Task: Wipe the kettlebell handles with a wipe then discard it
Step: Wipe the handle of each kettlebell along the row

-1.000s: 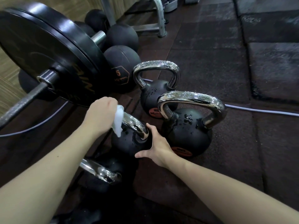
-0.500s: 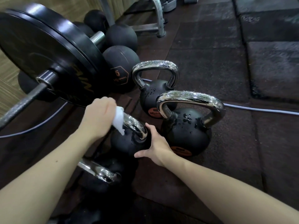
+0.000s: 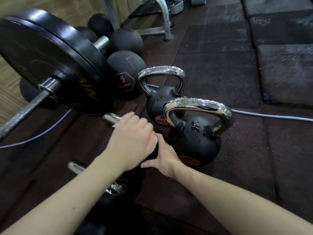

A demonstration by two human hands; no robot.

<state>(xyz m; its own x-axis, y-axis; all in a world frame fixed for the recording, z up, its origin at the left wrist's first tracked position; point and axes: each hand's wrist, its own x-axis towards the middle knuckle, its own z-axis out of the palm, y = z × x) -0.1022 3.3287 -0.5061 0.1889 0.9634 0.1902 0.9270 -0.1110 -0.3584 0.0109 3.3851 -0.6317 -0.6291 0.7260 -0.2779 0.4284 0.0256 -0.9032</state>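
Several black kettlebells with chrome handles stand on the dark rubber floor. My left hand (image 3: 131, 138) is closed around a white wipe (image 3: 154, 139) on the handle (image 3: 111, 118) of a small kettlebell, hiding most of that handle and body. My right hand (image 3: 163, 158) rests flat against that kettlebell's right side. To the right stands a larger kettlebell (image 3: 197, 133) with water drops on handle and body. Behind it is another wet kettlebell (image 3: 160, 92). A fourth kettlebell handle (image 3: 101, 177) shows under my left forearm.
A barbell with a big black plate (image 3: 50, 65) fills the left. Black medicine balls (image 3: 125, 78) lie behind it by the wooden wall. A pale cable (image 3: 271, 116) runs across the floor. A metal rack leg (image 3: 166, 19) stands at the back.
My left hand has slid the wipe to the right along the small kettlebell's handle, now covering its right end and baring the left end. My right hand has stayed on the kettlebell's side.
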